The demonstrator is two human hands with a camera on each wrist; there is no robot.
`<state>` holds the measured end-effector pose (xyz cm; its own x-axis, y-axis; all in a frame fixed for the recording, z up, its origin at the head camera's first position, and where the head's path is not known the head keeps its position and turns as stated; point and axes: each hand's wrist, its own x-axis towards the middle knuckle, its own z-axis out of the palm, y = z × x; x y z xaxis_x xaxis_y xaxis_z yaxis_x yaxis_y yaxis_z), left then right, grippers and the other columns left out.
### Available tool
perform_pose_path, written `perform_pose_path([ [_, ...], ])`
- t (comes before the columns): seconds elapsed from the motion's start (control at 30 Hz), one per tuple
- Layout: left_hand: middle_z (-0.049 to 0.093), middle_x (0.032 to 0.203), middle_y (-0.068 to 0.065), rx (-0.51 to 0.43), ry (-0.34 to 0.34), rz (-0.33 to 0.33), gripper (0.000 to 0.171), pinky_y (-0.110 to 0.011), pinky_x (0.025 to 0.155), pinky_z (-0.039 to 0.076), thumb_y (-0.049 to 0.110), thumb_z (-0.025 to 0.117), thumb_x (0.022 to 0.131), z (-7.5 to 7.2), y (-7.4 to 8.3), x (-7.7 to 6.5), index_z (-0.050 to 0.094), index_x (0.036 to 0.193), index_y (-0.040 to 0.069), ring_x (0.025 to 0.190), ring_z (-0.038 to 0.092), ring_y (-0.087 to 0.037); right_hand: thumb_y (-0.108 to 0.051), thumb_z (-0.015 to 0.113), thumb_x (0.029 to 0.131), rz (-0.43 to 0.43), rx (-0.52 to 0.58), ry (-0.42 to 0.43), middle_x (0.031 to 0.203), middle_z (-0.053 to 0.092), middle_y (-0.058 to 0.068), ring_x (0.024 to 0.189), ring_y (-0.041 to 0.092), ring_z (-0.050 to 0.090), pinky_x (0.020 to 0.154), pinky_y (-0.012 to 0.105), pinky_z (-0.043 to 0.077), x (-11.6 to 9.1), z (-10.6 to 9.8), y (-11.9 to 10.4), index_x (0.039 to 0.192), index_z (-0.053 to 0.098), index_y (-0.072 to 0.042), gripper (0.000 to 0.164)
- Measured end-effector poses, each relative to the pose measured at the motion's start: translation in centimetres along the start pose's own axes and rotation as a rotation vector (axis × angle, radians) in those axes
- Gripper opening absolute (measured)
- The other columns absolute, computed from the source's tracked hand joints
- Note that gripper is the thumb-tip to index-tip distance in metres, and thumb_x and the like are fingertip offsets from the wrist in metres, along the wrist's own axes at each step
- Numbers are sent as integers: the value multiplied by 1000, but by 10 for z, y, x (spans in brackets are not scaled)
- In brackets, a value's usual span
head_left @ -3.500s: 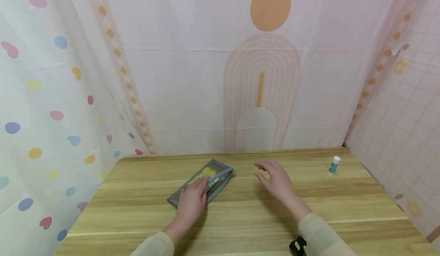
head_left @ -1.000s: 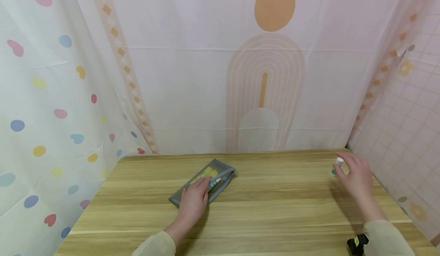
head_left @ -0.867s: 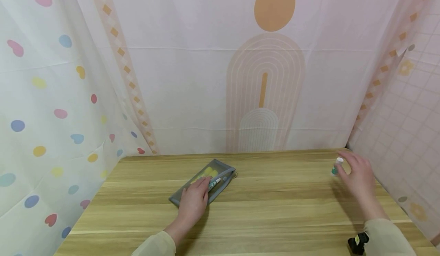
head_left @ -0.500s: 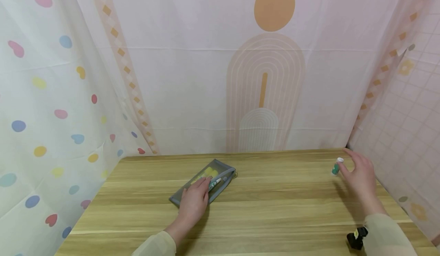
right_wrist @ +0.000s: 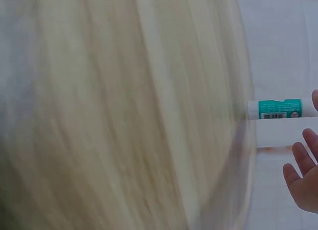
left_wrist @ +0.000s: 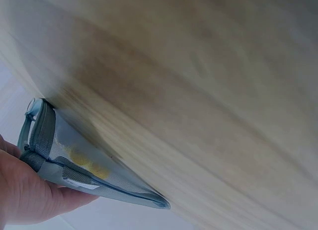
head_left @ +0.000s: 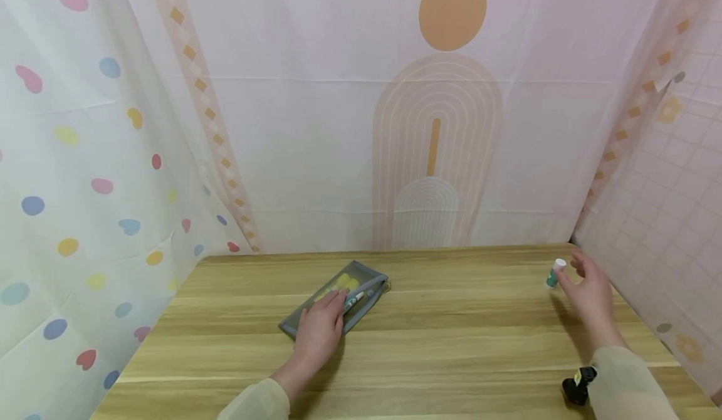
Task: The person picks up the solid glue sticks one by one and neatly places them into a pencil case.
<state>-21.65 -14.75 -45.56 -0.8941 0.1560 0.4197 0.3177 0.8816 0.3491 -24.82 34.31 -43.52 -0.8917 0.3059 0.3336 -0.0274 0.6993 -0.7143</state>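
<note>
A glue stick [head_left: 555, 274] with a white cap and teal label stands upright toward the table's back right. Beside it is my right hand [head_left: 590, 293], its thumb at the cap and its other fingers spread apart; the right wrist view shows the fingers loose around no object. My left hand [head_left: 318, 327] rests on a grey mesh pencil pouch [head_left: 298, 321] left of centre, thumb lying along it in the left wrist view. Yellow things [head_left: 345, 281] show through the mesh. A white-capped pen or marker [head_left: 354, 301] lies in the pouch's open zip side, partly hidden by fingers.
The wooden table [head_left: 451, 338] meets a patterned curtain [head_left: 316, 157] at the back. More fabric hangs at the left and right sides. A black wrist camera [head_left: 578, 386] sits by the right sleeve.
My right hand has moved from mid-table to the glue stick at the right. Within the last second its fingers have come away from around the stick. The left hand has stayed on the pouch.
</note>
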Motion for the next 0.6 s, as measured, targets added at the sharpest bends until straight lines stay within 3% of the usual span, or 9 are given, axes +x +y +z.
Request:
perform_pose_path([
  [0.27,62,132,-15,1,0,0,37,-75,89,40,5,63,94,0,0,-1,64,131,8,118,59,-37,-21,57,100,117,38,-42,132,47,37,123,54,44,101,61,35,2,5,3,141,37,12,56],
  [0.6,62,131,-15,-9,0,-2,37,-75,90,39,5,62,94,-1,1,-1,64,131,7,118,59,-36,-17,57,99,164,60,-28,129,50,37,119,50,48,100,57,37,2,12,4,135,43,13,49],
])
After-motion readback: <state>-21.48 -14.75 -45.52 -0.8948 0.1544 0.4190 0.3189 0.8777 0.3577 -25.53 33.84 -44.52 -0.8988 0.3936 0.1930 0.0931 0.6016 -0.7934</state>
